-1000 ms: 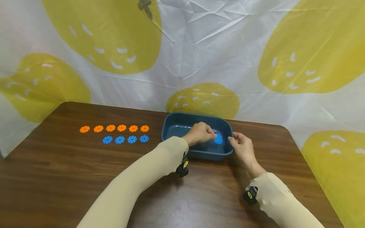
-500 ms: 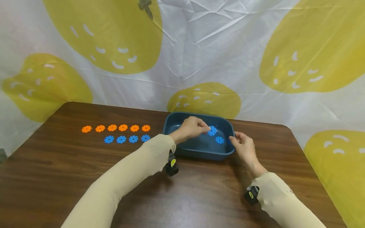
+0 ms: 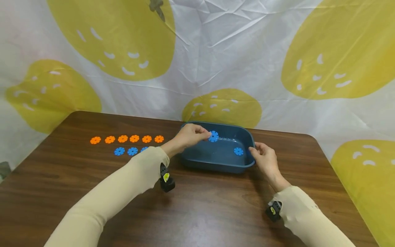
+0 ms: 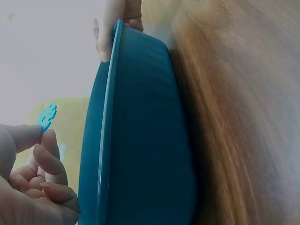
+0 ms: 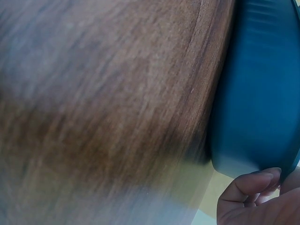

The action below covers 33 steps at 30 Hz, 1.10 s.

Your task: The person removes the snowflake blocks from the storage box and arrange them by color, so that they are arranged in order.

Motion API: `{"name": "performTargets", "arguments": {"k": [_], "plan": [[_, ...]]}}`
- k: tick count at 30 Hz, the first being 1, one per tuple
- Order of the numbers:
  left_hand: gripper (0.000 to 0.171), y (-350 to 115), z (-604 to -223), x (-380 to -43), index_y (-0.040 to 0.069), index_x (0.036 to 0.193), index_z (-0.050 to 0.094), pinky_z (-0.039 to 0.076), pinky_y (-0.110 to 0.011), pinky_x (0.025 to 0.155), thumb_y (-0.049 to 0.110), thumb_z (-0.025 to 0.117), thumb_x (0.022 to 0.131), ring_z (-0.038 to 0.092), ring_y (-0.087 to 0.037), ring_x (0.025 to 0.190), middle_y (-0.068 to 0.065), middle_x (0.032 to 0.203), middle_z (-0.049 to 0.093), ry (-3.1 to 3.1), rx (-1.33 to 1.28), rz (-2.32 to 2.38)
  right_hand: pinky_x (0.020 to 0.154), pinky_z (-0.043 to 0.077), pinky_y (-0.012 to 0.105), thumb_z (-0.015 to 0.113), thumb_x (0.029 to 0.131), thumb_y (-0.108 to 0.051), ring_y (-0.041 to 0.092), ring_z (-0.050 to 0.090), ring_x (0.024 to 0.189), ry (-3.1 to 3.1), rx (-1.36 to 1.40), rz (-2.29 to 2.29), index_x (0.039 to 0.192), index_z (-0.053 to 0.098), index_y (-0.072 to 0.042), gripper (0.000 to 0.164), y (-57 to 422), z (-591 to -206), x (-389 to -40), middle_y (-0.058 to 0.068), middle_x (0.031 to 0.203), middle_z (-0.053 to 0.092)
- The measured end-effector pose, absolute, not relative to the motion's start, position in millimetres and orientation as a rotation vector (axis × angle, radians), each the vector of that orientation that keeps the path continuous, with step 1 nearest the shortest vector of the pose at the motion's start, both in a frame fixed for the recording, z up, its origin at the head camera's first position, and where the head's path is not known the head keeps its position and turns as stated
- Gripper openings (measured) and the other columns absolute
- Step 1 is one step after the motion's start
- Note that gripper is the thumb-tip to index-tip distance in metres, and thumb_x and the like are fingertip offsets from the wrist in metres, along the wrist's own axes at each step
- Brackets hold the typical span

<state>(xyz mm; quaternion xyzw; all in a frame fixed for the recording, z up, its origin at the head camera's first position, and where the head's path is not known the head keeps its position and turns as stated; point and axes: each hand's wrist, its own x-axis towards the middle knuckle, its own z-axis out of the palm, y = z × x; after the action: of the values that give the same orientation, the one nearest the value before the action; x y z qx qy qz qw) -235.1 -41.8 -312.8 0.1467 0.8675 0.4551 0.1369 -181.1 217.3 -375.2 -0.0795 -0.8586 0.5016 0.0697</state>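
Between thumb and fingertips my left hand [image 3: 192, 135] pinches a blue notched plastic disc [image 3: 213, 136], held above the left part of a dark blue basin [image 3: 217, 167]. In the left wrist view, that hand [image 4: 35, 173] holds the disc [image 4: 47, 117] tilted, above the basin's rim. Inside the basin, towards its right end, lies another blue disc [image 3: 238, 151]. My right hand [image 3: 266, 161] grips the basin's right rim, thumb on the inner side. The right wrist view has this hand [image 5: 260, 199] at the basin's end wall [image 5: 258, 93].
Left of the basin, a row of several orange notched discs [image 3: 122, 138] lies on the brown wooden table [image 3: 210, 206]. Several blue discs [image 3: 132, 151] form a row in front of them, partly hidden by the left sleeve [image 3: 123, 187]. A lemon-patterned cloth [image 3: 222, 61] hangs behind the table.
My left hand has moved left and slightly up from the basin's right end with one blue disc. The other disc stays in the basin. My right hand keeps its grip on the rim.
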Motion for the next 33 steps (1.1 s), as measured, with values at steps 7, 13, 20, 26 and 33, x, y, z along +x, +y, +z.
{"name": "performTargets", "arguments": {"k": [7,13,20,26,33], "plan": [[0.028,-67.5,-314.7,-234.1,0.010,0.100,0.071,0.042,-0.030,0.073,0.033,0.059,0.093,0.053,-0.020,0.088,-0.005,0.100,0.068,2.525,0.384,1.329,0.045,0.041,0.020,0.053,0.095,-0.014,0.004,0.047,0.049,-2.576,-0.217,1.533,0.120,0.056,0.007,0.033,216.7,-375.5,-181.1,0.007,0.066,0.057],[0.029,-94.2,-318.4,-233.1,0.005,0.105,0.069,0.045,-0.036,0.077,0.030,0.058,0.094,0.054,-0.028,0.088,-0.012,0.100,0.067,2.496,0.337,1.408,0.045,0.042,0.020,0.053,0.095,-0.014,0.002,0.047,0.048,-2.572,-0.221,1.549,0.122,0.055,0.007,0.034,215.6,-375.4,-180.6,0.006,0.066,0.057],[0.032,-130.0,-320.8,-231.1,0.001,0.103,0.067,0.044,-0.037,0.076,0.030,0.058,0.094,0.053,-0.023,0.081,-0.009,0.092,0.066,2.491,0.234,1.462,0.044,0.041,0.020,0.053,0.095,-0.013,0.004,0.047,0.048,-2.567,-0.215,1.567,0.122,0.055,0.008,0.034,215.2,-375.4,-181.5,0.006,0.066,0.057],[0.036,-159.3,-325.0,-232.4,0.001,0.105,0.065,0.042,-0.029,0.069,0.035,0.056,0.094,0.052,-0.015,0.076,0.003,0.085,0.063,2.476,0.127,1.465,0.044,0.041,0.020,0.053,0.095,-0.014,0.004,0.047,0.048,-2.569,-0.224,1.559,0.123,0.054,0.008,0.035,216.5,-375.7,-182.0,0.005,0.066,0.057],[0.041,-186.9,-328.7,-228.3,0.001,0.107,0.063,0.039,-0.027,0.064,0.039,0.055,0.094,0.050,-0.016,0.076,-0.002,0.091,0.064,2.495,0.045,1.445,0.044,0.040,0.020,0.053,0.095,-0.013,0.005,0.046,0.047,-2.571,-0.230,1.548,0.121,0.055,0.008,0.034,215.2,-377.6,-181.6,0.006,0.065,0.057]]}}
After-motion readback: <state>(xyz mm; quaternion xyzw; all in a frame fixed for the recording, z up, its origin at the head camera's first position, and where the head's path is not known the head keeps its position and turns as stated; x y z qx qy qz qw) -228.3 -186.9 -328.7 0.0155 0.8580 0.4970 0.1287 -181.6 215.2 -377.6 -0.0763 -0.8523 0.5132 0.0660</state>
